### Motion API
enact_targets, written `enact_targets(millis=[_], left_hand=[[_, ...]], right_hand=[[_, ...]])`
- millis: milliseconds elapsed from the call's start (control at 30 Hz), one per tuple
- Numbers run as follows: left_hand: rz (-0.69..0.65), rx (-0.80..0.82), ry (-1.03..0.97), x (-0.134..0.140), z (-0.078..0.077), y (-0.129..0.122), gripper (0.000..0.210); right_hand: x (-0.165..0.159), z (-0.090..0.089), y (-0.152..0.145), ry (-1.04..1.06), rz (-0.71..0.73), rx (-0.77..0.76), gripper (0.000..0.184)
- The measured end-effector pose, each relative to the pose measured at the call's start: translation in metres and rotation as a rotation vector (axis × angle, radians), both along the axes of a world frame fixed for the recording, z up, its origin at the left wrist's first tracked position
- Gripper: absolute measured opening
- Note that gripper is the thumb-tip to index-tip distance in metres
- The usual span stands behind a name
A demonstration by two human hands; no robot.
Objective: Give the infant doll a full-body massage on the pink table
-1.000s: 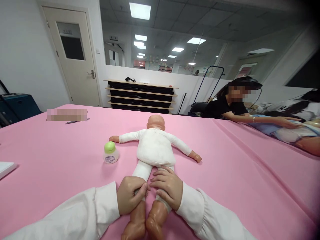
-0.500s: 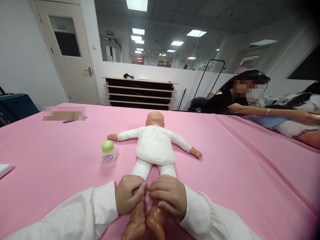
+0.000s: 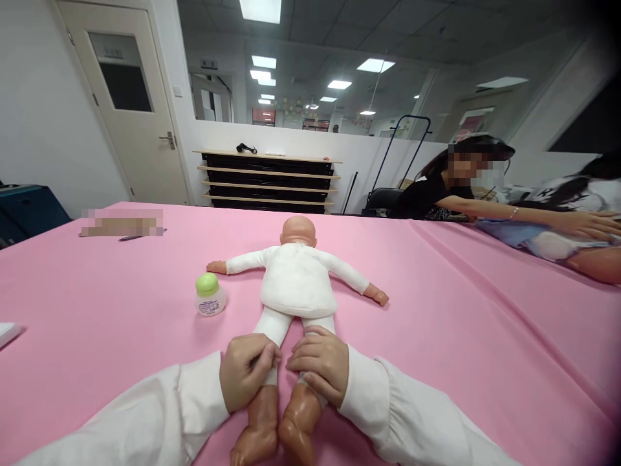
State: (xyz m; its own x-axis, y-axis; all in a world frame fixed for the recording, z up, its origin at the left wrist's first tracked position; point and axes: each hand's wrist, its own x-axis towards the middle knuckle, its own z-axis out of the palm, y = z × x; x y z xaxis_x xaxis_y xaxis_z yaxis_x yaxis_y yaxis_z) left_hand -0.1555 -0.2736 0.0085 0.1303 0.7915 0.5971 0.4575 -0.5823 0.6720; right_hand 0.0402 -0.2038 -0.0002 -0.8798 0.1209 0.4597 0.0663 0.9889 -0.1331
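Observation:
A baby doll [image 3: 298,278] with a white cloth body lies stretched out on the pink cloth, its bald head pointing away from me and no face showing. My left hand [image 3: 248,370] is closed around its left-side leg near the knee, thumb on top. Over the other leg, at about the same height, my right hand [image 3: 321,366] curls its fingers and thumb. Below my hands, the brown lower legs and feet [image 3: 297,424] point toward me. Left of the doll stands a small clear jar [image 3: 210,303] with a green lid.
The pink cloth [image 3: 121,285] covers the table. A blurred flat item [image 3: 121,223] and a dark pen [image 3: 137,237] lie at the far left. A white object's corner [image 3: 8,333] shows at the left edge. Another person [image 3: 436,188] reaches over a second doll [image 3: 557,249] at right.
My right hand has slid slightly up the doll's leg, and the gap between my hands is wider. My left hand stays around its leg. The whole view has shifted a little.

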Motion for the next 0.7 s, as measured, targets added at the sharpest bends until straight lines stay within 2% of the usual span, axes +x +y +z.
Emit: enact_targets(millis=[133,267,367,467,567,700], left_hand=[[0.185,-0.12,-0.198,-0.006,-0.003,0.011,0.036],[0.234,-0.311,-0.259,-0.009,-0.008,0.028,0.032],[0.154,-0.317,-0.146,-0.009,-0.011,0.032,0.032],[0.005,-0.237,0.072,-0.008,-0.012,0.027,0.036],[-0.123,-0.208,0.27,-0.008,-0.011,0.02,0.031],[-0.206,-0.133,0.319,-0.008,-0.01,0.019,0.037]], right_hand=[[-0.006,0.003,-0.02,-0.046,0.116,0.008,0.053],[-0.009,0.001,-0.037,-0.127,0.15,0.0,0.052],[-0.009,0.001,-0.043,-0.156,0.155,0.005,0.045],[-0.008,0.001,-0.04,-0.05,0.154,0.002,0.042],[-0.005,0.001,-0.025,0.126,0.089,-0.029,0.038],[0.002,0.0,0.002,0.231,0.001,-0.102,0.032]])
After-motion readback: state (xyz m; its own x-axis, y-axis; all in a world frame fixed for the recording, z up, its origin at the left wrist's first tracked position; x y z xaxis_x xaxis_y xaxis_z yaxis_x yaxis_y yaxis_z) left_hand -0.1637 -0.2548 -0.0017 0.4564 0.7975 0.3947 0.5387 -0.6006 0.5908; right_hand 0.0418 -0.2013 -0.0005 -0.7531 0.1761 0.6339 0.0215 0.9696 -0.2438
